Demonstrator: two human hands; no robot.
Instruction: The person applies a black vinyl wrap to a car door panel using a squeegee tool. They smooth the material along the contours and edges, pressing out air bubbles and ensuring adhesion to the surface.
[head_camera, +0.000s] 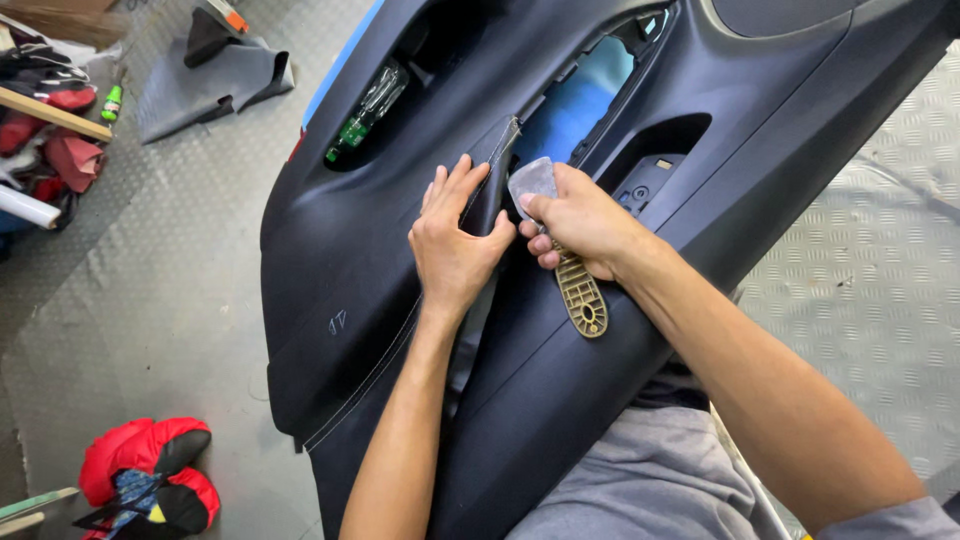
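Clearly both hands work at the middle of a large dark navy leather-covered car door panel (400, 250), which lies across the person's lap above a grey checker-plate floor (150, 300). The left hand (452, 245) lies flat and spread, fingers pressing the stitched leather edge beside the armrest opening. The right hand (585, 222) is closed around a tan ribbed plastic trim tool (580, 295); its pale flat blade points up toward the same opening, its handle trails down toward the body. The tool's long axis runs nearly parallel to the white stitched seam (375, 365), and its tip sits just beside the left thumb. A green-capped clear bottle (365, 112) rests in the panel's upper pocket.
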